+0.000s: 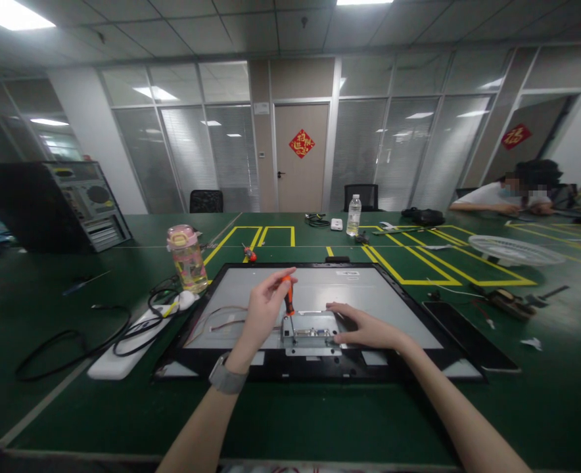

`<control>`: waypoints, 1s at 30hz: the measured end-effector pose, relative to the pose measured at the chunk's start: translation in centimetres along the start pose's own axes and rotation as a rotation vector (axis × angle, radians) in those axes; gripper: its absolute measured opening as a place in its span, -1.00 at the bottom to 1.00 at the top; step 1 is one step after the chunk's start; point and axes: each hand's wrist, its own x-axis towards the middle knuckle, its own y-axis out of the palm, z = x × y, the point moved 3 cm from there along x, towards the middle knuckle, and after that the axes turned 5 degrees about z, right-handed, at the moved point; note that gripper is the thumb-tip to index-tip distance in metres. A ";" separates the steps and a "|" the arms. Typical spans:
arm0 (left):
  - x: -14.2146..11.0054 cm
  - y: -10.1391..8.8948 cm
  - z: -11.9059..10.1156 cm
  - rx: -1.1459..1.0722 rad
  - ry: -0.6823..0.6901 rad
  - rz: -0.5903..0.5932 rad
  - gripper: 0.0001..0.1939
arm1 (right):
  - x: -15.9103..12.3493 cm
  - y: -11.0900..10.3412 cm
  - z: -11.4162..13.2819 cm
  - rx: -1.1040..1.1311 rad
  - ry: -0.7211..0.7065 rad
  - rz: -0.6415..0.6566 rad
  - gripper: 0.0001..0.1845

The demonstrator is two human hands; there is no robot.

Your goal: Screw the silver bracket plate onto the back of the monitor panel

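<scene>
Two hands showed in the head view, both mine, over a flat display panel (241,286) lying back side up on the green table (123,420). With my left hand (265,307) I pinched the handle of an orange-and-black screwdriver (289,301), which stood nearly upright, its shaft running down to the left part of a metal bracket (315,320) near the panel's close edge. Whether the tip sat in a screw was too small to tell. My right hand (367,327) lay at the bracket's right end, thumb and fingers spread apart, not closed around anything I could make out.

I judged a slip the main risk: the pinch was high on the handle, so a sideways push could tilt the shaft, jump the tip out and scratch the bracket or the connectors (313,333) on it. The thin wires (229,325) just left of it could snag on my wrist, I thought.
</scene>
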 end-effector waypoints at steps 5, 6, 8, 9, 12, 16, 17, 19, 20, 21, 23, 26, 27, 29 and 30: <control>0.1 -0.4 0.1 0.072 0.057 -0.041 -0.80 | -0.1 0.0 0.2 -0.002 -0.006 -0.007 -0.15; 0.2 -0.4 0.2 0.042 0.050 -0.023 -0.76 | -0.1 0.0 0.2 -0.001 -0.004 -0.008 -0.15; 0.2 -0.3 0.2 -0.014 0.012 0.025 -0.68 | -0.1 0.0 0.1 0.001 0.002 -0.005 -0.14; 0.2 -0.3 0.2 -0.018 -0.003 0.044 -0.68 | 0.0 0.0 0.1 0.002 0.003 -0.004 -0.14; 0.2 -0.3 0.0 0.048 0.004 0.044 -0.76 | 0.0 0.0 0.1 0.005 -0.007 -0.004 -0.16; 0.1 -0.3 -0.2 0.062 0.036 0.028 -0.77 | 0.0 0.0 0.1 -0.001 0.003 0.000 -0.16; 0.1 -0.3 -0.2 0.040 0.033 0.041 -0.74 | 0.0 0.0 0.0 -0.001 0.005 0.002 -0.16; 0.1 -0.2 -0.1 0.001 0.031 0.056 -0.72 | 0.0 0.0 0.0 -0.001 0.000 0.002 -0.15; 0.1 -0.2 -0.1 0.000 0.037 0.045 -0.74 | 0.0 0.0 0.0 -0.001 -0.005 0.002 -0.15; 0.0 -0.2 -0.1 0.015 0.050 0.025 -0.76 | 0.0 0.0 0.0 -0.002 -0.008 0.003 -0.15; 0.0 -0.3 -0.3 0.057 0.091 -0.031 -0.82 | 0.0 0.0 0.0 -0.004 -0.004 0.004 -0.14; 0.0 -0.4 -0.6 0.067 0.120 -0.043 -0.81 | 0.0 0.0 0.0 -0.005 0.004 0.002 -0.14; 0.0 -0.4 -0.7 0.060 0.118 -0.029 -0.78 | 0.0 0.0 -0.1 -0.005 0.001 0.001 -0.14; 0.1 -0.4 -0.8 0.056 0.110 -0.016 -0.77 | 0.0 0.0 -0.2 -0.005 -0.010 0.001 -0.14; 0.1 -0.4 -0.7 0.060 0.106 -0.025 -0.79 | 0.1 0.0 -0.3 -0.007 -0.014 0.002 -0.15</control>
